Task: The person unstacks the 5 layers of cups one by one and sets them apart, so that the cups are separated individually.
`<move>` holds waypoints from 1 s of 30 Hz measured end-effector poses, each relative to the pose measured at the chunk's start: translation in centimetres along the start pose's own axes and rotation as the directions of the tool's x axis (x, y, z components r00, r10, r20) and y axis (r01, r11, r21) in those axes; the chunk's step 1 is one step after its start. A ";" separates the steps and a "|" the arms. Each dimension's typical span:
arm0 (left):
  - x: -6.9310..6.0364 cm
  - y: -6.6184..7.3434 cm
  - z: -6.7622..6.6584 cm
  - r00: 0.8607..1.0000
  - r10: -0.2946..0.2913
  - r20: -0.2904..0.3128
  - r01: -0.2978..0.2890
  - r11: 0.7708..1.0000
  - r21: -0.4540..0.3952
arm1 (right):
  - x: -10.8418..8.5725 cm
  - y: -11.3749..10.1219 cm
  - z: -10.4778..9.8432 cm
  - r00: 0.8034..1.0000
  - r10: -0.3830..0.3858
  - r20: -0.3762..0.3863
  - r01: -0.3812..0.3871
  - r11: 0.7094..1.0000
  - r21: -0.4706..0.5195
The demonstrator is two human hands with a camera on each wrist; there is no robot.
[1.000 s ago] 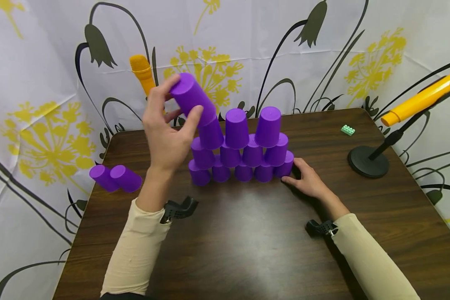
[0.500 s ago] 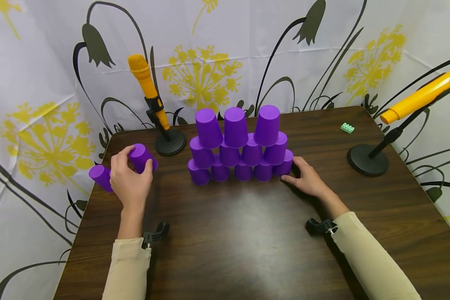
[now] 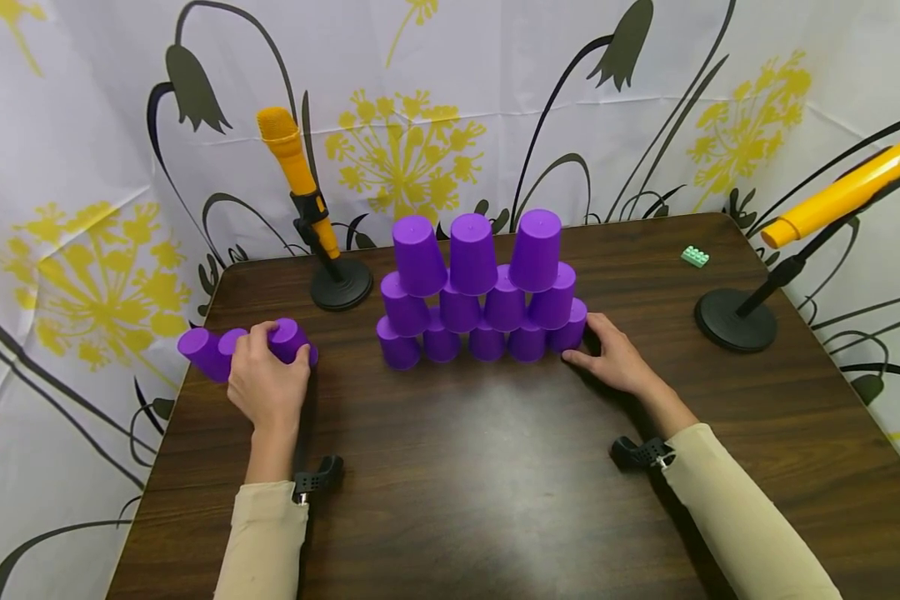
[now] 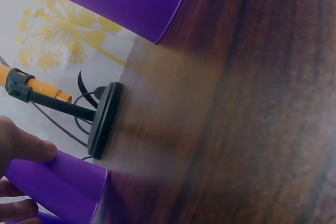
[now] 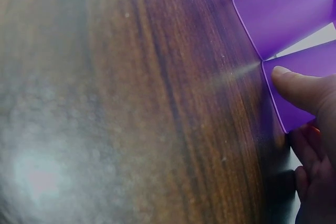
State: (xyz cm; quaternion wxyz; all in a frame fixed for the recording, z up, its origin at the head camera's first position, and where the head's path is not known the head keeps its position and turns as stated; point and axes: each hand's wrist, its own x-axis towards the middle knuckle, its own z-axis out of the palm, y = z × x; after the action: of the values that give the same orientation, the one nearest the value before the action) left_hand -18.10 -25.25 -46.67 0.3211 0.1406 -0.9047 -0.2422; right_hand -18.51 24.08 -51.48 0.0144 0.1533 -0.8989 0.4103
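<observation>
A white cloth (image 3: pixel 517 67) printed with yellow and dark grey flowers hangs behind a dark wood-grain counter (image 3: pixel 480 483). Near the middle stands a stack of purple cups (image 3: pixel 474 279), upside down in three tiers: five, four, then three on top. At the right, a black stand (image 3: pixel 735 321) carries a yellow cylinder (image 3: pixel 847 192), cut off by the edge of the head view. At the back left, a smaller-looking stand (image 3: pixel 341 286) holds a yellow microphone (image 3: pixel 292 158). My left grip (image 3: pixel 270 379) is clamped, thumb against fingers, on an upside-down cup (image 3: pixel 288 337) left of the stack; its rim is at or just above the wood, I cannot tell which. My right grip (image 3: pixel 618 358) is closed round the bottom tier's rightmost cup (image 3: pixel 570 327), thumb on its side. Two more cups, one far left (image 3: pixel 204 354) and one partly hidden (image 3: pixel 230 340), sit beside my left fingers. Smallest is a mint-green toy brick (image 3: pixel 694 257), back right.
</observation>
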 end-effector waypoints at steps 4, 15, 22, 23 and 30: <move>-0.1 -0.2 0.0 1.000 -0.013 0.007 0.013 1.000 0.011 | 0.0 0.1 0.0 1.000 0.000 -0.002 0.000 1.000 -0.004; -0.2 0.7 -1.4 1.000 0.005 -0.011 -0.005 1.000 0.026 | 0.1 0.2 0.1 1.000 0.002 -0.003 -0.002 1.000 -0.005; 1.1 6.4 -4.0 0.968 0.222 -0.117 -0.236 0.964 -0.124 | 0.1 0.0 0.0 1.000 0.018 -0.002 -0.018 1.000 -0.006; 1.2 7.5 -4.3 0.962 0.250 -0.111 -0.268 0.943 -0.197 | 0.1 0.0 0.0 1.000 0.019 -0.002 -0.019 1.000 -0.005; 0.3 14.4 -4.3 0.886 0.463 0.017 -0.373 0.733 -0.569 | 0.1 0.0 0.1 1.000 0.008 -0.004 -0.008 1.000 -0.004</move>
State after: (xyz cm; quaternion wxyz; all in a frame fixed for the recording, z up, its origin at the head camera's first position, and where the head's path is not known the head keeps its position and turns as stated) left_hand -16.97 -14.74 -35.98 0.3215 -0.1849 -0.8264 -0.4236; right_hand -18.62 23.99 -51.48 0.0148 0.1488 -0.9002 0.4089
